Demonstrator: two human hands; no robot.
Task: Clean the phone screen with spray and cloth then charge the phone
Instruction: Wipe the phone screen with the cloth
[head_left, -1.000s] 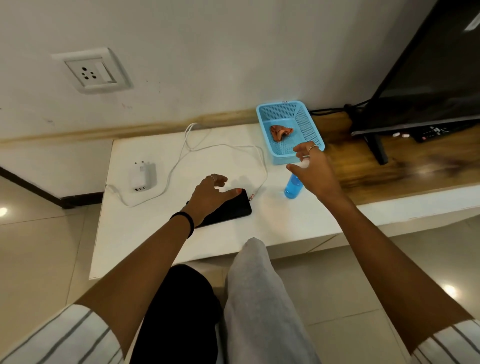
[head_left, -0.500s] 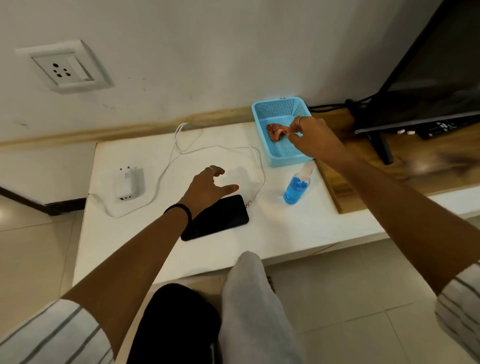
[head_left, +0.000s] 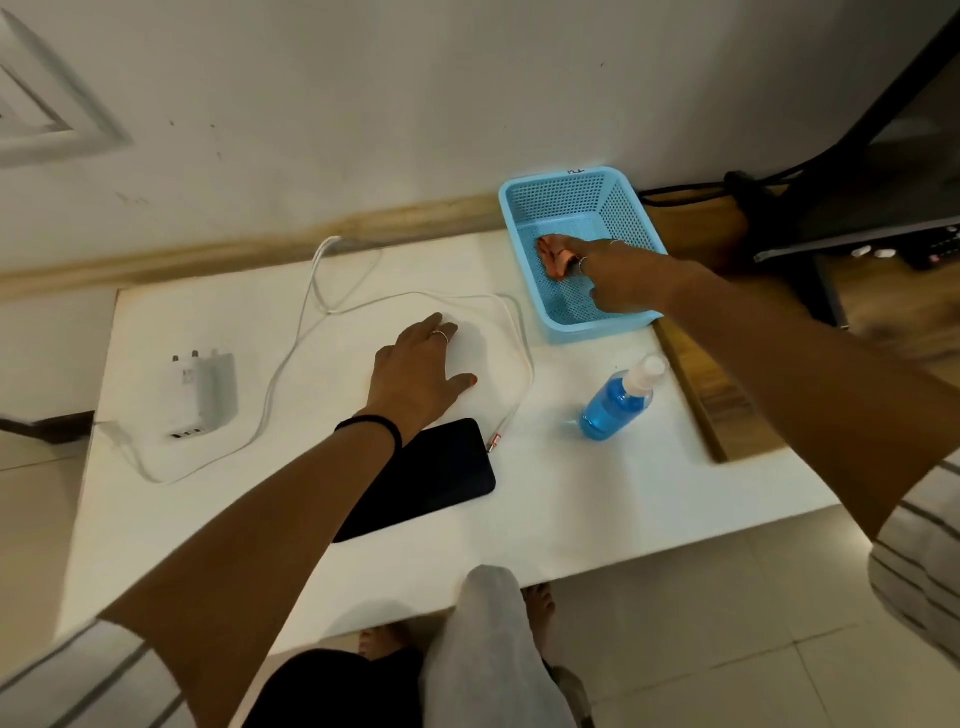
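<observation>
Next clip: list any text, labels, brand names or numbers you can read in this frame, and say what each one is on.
No text can be read.
Blue basket: small dark handwritten mark on the back rim, too small to read.
White charger: faint print on its face, too blurred to read.
Spray bottle: no label visible.
Phone: screen dark, nothing shown.
Remote under the TV: buttons blurred, unreadable.

Left forearm (head_left: 291, 519) covers the near-left part of the phone (head_left: 436, 478). Right hand (head_left: 618, 275) hides part of the orange cloth (head_left: 551, 255) in the basket (head_left: 582, 208); grip unclear. Wall socket (head_left: 36, 104) and television (head_left: 883, 130) cut off by frame edges.
</observation>
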